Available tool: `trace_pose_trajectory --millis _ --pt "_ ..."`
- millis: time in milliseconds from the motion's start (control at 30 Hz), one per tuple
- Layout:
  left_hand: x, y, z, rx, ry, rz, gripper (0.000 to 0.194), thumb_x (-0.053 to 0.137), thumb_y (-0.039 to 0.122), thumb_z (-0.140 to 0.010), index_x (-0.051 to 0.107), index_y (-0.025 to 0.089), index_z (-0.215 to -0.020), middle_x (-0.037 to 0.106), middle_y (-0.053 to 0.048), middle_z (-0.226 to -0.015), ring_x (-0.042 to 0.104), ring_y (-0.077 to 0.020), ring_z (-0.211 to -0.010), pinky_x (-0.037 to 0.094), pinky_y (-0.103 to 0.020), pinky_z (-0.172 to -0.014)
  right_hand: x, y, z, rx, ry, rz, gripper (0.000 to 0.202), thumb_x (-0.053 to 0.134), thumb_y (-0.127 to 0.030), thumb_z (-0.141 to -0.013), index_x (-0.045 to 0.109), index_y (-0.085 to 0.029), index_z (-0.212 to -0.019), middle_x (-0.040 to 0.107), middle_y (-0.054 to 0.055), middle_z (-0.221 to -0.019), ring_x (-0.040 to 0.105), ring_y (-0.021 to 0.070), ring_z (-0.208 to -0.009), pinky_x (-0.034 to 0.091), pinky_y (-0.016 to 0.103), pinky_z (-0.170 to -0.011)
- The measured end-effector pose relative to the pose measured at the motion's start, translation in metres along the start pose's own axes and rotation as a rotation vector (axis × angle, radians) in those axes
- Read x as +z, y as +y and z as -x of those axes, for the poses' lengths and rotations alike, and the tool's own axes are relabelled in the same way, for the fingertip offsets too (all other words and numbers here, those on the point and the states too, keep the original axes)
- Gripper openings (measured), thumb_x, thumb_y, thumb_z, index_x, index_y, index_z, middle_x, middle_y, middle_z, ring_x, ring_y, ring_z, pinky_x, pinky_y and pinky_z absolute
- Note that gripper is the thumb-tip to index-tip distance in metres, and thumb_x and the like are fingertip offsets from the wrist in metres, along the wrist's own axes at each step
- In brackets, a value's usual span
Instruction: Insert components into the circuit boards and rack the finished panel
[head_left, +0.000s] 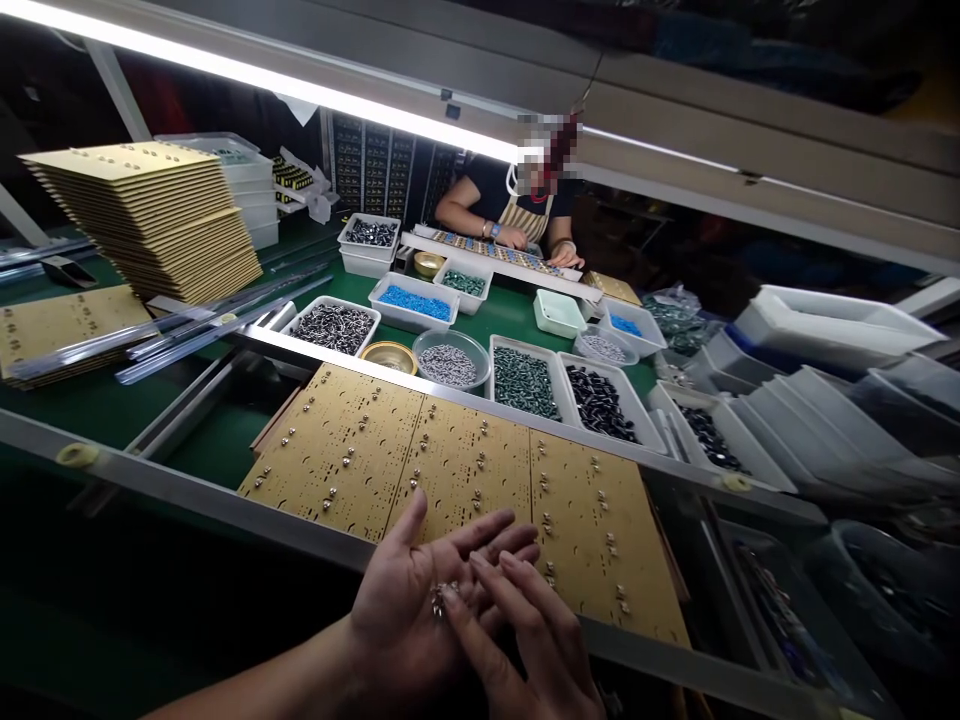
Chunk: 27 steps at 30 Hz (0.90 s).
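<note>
My left hand [409, 595] is palm up with its fingers stretched out. A little heap of small silver metal parts [439, 600] lies in its palm. Over that palm is my right hand [525, 630], its thumb or finger tip touching the parts and its other fingertips apart from it. I see nothing clearly gripped between the right fingers. Just beyond both hands, three tan circuit boards [450, 480] lie side by side in a metal-edged frame. Pairs of small silver parts stand on them in rows.
White trays hold green components [521, 385], black components [600, 400], blue components [412, 300] and metal-legged parts [334, 328]. A round tub [450, 362] holds grey pieces. Boards are stacked [165, 220] at left, empty-looking bins [817, 420] at right. A co-worker [510, 215] works opposite, beneath a lamp [300, 85].
</note>
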<state>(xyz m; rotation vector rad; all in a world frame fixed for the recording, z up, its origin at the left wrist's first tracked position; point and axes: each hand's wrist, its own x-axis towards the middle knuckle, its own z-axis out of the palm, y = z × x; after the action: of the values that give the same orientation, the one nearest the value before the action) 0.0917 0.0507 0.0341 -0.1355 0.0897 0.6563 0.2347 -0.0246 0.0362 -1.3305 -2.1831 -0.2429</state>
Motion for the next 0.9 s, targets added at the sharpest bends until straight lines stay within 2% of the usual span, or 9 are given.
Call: trace_pose_trajectory --millis 100,200,300,400,600,800,900 --pt "0.002 -0.001 0.000 -0.003 0.007 0.020 0.086 0.008 0.062 -0.099 0.033 -0.004 -0.148 0.054 -0.024 -0.143 0.049 -0.0305 -0.136 0.025 -0.040 -0.120 0.002 0.001 0.000 -0.010 -0.011 -0.014 0.037 0.048 -0.023 -0.099 0.064 -0.033 -0.131 0.065 0.006 -0.134 0.057 0.0302 -0.127 0.056 0.047 -0.100" --pt "0.002 -0.001 0.001 -0.009 0.016 0.032 0.083 0.013 0.062 -0.099 0.035 -0.001 -0.148 0.055 -0.022 -0.142 0.050 -0.0299 -0.134 0.028 -0.039 -0.117 0.000 0.007 -0.004 0.005 0.020 -0.078 0.039 0.049 -0.018 -0.097 0.065 -0.033 -0.129 0.064 0.007 -0.133 0.054 0.0298 -0.128 0.055 0.046 -0.098" --pt "0.001 -0.002 0.001 -0.024 0.018 0.040 0.079 0.020 0.060 -0.099 0.035 0.000 -0.148 0.054 -0.022 -0.143 0.051 -0.0294 -0.133 0.031 -0.036 -0.115 -0.009 0.017 -0.014 0.032 0.027 -0.216 0.034 0.057 -0.010 -0.089 0.069 -0.028 -0.115 0.069 0.008 -0.112 0.060 0.0268 -0.112 0.057 0.041 -0.089" --pt "0.001 -0.002 0.001 -0.011 0.016 0.043 0.080 0.020 0.061 -0.099 0.034 -0.002 -0.148 0.051 -0.024 -0.145 0.047 -0.0310 -0.136 0.028 -0.038 -0.117 -0.016 0.023 -0.026 0.022 -0.031 -0.337 0.023 0.062 -0.007 -0.086 0.069 -0.024 -0.101 0.067 0.005 -0.089 0.059 0.0212 -0.090 0.057 0.034 -0.078" --pt "0.004 -0.003 0.000 0.003 -0.067 -0.053 0.082 0.009 0.058 -0.100 0.025 -0.005 -0.150 0.047 -0.028 -0.148 0.041 -0.0310 -0.141 0.020 -0.042 -0.121 -0.011 0.017 -0.035 0.066 -0.129 -0.400 0.016 0.058 -0.005 -0.089 0.063 -0.020 -0.092 0.063 0.006 -0.089 0.053 0.0207 -0.089 0.052 0.034 -0.081" --pt "-0.002 -0.006 0.004 0.009 -0.081 -0.161 0.075 0.013 0.053 -0.103 0.022 -0.002 -0.153 0.038 -0.029 -0.153 0.036 -0.0322 -0.144 0.016 -0.048 -0.122 -0.006 0.003 -0.031 0.161 -0.025 -0.421 0.012 0.055 -0.007 -0.086 0.057 -0.018 -0.083 0.060 0.006 -0.085 0.052 0.0220 -0.089 0.049 0.036 -0.080" --pt "-0.007 -0.003 0.005 -0.035 -0.133 -0.157 0.078 0.010 0.057 -0.101 0.027 0.001 -0.152 0.034 -0.028 -0.156 0.037 -0.0321 -0.144 0.021 -0.046 -0.121 -0.006 0.003 -0.031 0.216 0.004 -0.434 0.011 0.056 -0.008 -0.084 0.054 -0.019 -0.081 0.059 0.005 -0.084 0.052 0.0217 -0.090 0.048 0.035 -0.078"
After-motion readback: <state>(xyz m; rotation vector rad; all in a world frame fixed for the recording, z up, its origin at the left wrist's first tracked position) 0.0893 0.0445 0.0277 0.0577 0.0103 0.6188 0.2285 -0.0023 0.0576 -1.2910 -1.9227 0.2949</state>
